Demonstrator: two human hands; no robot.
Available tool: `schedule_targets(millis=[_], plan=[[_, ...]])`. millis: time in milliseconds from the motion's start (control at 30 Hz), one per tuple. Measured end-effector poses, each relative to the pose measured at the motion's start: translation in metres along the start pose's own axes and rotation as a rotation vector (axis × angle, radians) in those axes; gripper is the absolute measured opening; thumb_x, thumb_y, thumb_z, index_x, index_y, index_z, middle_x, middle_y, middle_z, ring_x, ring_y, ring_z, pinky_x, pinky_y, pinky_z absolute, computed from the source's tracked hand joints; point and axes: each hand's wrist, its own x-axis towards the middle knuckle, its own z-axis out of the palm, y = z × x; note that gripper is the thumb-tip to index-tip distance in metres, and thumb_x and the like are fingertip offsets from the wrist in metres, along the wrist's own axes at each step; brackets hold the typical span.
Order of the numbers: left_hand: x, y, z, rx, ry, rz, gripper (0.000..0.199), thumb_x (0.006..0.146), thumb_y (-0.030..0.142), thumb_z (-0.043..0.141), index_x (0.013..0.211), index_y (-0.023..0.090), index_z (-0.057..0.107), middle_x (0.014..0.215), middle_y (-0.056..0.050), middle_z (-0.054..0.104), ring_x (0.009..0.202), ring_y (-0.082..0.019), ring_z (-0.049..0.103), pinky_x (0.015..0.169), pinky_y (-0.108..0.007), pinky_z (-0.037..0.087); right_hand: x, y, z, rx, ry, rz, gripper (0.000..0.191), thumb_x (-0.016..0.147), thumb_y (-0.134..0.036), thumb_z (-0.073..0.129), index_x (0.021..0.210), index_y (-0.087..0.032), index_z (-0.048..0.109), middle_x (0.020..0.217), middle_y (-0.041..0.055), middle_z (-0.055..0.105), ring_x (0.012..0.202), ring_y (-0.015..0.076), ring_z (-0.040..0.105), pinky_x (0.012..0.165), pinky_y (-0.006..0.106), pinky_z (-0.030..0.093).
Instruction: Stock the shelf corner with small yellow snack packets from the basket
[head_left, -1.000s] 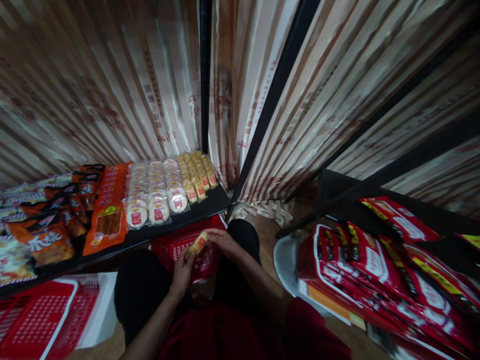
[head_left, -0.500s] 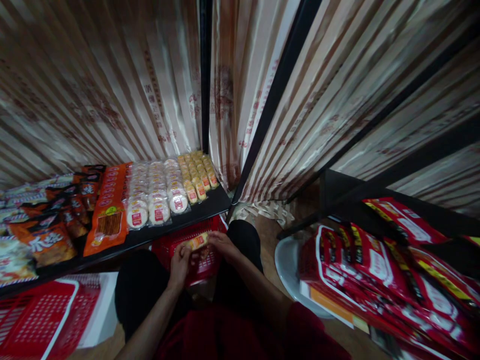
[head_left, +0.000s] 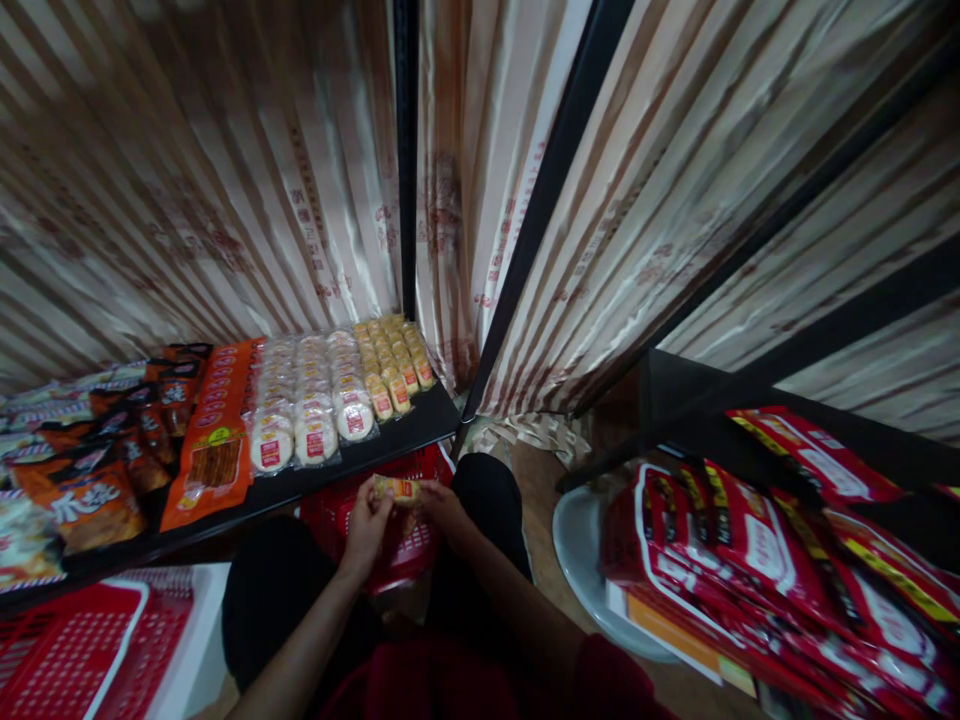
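Note:
Between my two hands is a small yellow wrapped snack (head_left: 397, 488) with a red-and-white label. My left hand (head_left: 367, 520) pinches its left end, and the fingers of my right hand (head_left: 444, 510) close on its right end. Both hands are above a red plastic basket (head_left: 334, 518) between my knees. Just beyond, on the black shelf (head_left: 390, 440), stand rows of similar yellow snacks (head_left: 397, 385). Left of those are rows of round white wrapped cakes (head_left: 315, 435).
Orange snack bags (head_left: 90, 500) and a long orange pack (head_left: 214, 450) lie further left on the shelf. At lower left is another red basket (head_left: 75, 640). Red packets (head_left: 757, 530) fill a basket on the right, beside a grey-white stool (head_left: 581, 540). Striped curtains (head_left: 315, 150) hang behind a black frame.
The snack has turned a little between my fingers and now lies more level. My left hand has come up along its left end. The view has shifted slightly.

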Motion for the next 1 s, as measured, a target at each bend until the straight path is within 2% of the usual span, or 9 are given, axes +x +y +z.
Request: schedule_targets(millis=[100, 167, 233, 333, 433, 500, 667, 833, 1000], plan=[[0.007, -0.002, 0.003, 0.070, 0.005, 0.065, 0.054, 0.063, 0.044, 0.062, 0.105, 0.012, 0.051, 0.090, -0.008, 0.066, 0.079, -0.018, 0.064, 0.075, -0.030, 0.050, 0.002, 0.003, -0.001, -0.052, 0.002, -0.016, 0.019, 0.069, -0.028, 0.059, 0.083, -0.016, 0.062, 0.064, -0.0022, 0.063, 0.049, 0.0083, 0.053, 0.052, 0.022, 0.043], [0.011, -0.002, 0.005, 0.116, 0.006, 0.112, 0.046, 0.067, 0.041, 0.060, 0.103, 0.014, 0.051, 0.089, -0.007, 0.066, 0.081, -0.018, 0.064, 0.077, -0.031, 0.049, 0.004, 0.004, -0.002, -0.161, 0.020, -0.079, 0.017, 0.071, -0.026, 0.057, 0.083, -0.016, 0.062, 0.067, -0.0007, 0.064, 0.055, 0.0109, 0.057, 0.057, 0.024, 0.046], [0.014, 0.001, 0.007, 0.160, -0.004, 0.145, 0.040, 0.069, 0.038, 0.057, 0.101, 0.015, 0.051, 0.087, -0.007, 0.066, 0.079, -0.018, 0.064, 0.076, -0.031, 0.049, 0.004, 0.004, -0.004, -0.361, 0.107, -0.237, 0.018, 0.071, -0.022, 0.057, 0.087, -0.017, 0.063, 0.077, 0.0017, 0.066, 0.067, 0.0139, 0.061, 0.066, 0.027, 0.048], [0.016, 0.008, 0.011, 0.213, -0.034, 0.179, 0.034, 0.072, 0.037, 0.055, 0.098, 0.016, 0.052, 0.084, -0.006, 0.066, 0.076, -0.018, 0.064, 0.073, -0.031, 0.050, 0.002, 0.001, -0.007, -0.687, 0.250, -0.555, 0.031, 0.071, -0.016, 0.055, 0.101, -0.020, 0.063, 0.094, 0.0051, 0.066, 0.083, 0.0161, 0.061, 0.081, 0.030, 0.048], [0.017, 0.016, 0.016, 0.277, -0.064, 0.212, 0.029, 0.075, 0.035, 0.052, 0.098, 0.018, 0.052, 0.087, -0.006, 0.067, 0.079, -0.017, 0.064, 0.076, -0.031, 0.049, 0.000, -0.004, -0.008, -0.862, 0.257, -0.771, 0.036, 0.075, -0.015, 0.050, 0.110, -0.019, 0.061, 0.101, 0.0071, 0.065, 0.093, 0.0174, 0.059, 0.085, 0.031, 0.048], [0.018, 0.021, 0.019, 0.320, -0.078, 0.231, 0.028, 0.076, 0.034, 0.051, 0.099, 0.018, 0.052, 0.089, -0.006, 0.067, 0.082, -0.017, 0.064, 0.078, -0.031, 0.048, 0.000, -0.007, -0.007, -0.919, 0.260, -0.846, 0.036, 0.077, -0.016, 0.051, 0.111, -0.017, 0.060, 0.103, 0.0085, 0.065, 0.096, 0.0185, 0.058, 0.088, 0.032, 0.047], [0.023, 0.030, 0.026, 0.413, -0.070, 0.249, 0.027, 0.077, 0.033, 0.050, 0.101, 0.019, 0.053, 0.089, -0.006, 0.068, 0.082, -0.018, 0.064, 0.079, -0.030, 0.047, 0.002, -0.011, -0.010, -1.013, 0.263, -0.899, 0.041, 0.078, -0.026, 0.056, 0.116, -0.011, 0.057, 0.108, 0.0126, 0.063, 0.102, 0.0225, 0.055, 0.091, 0.036, 0.045], [0.030, 0.036, 0.035, 0.460, -0.091, 0.263, 0.030, 0.078, 0.034, 0.048, 0.104, 0.020, 0.054, 0.087, -0.004, 0.068, 0.078, -0.016, 0.064, 0.076, -0.028, 0.047, 0.007, -0.016, -0.012, -1.021, 0.304, -0.894, 0.042, 0.076, -0.022, 0.056, 0.118, -0.013, 0.056, 0.108, 0.0120, 0.063, 0.100, 0.0225, 0.055, 0.092, 0.037, 0.044], [0.038, 0.038, 0.043, 0.482, -0.077, 0.290, 0.033, 0.078, 0.034, 0.049, 0.107, 0.019, 0.055, 0.090, -0.006, 0.069, 0.082, -0.017, 0.064, 0.080, -0.030, 0.046, 0.011, -0.025, -0.012, -1.005, 0.336, -0.867, 0.040, 0.077, -0.024, 0.053, 0.117, -0.014, 0.057, 0.107, 0.0117, 0.062, 0.101, 0.0226, 0.054, 0.092, 0.038, 0.043]])
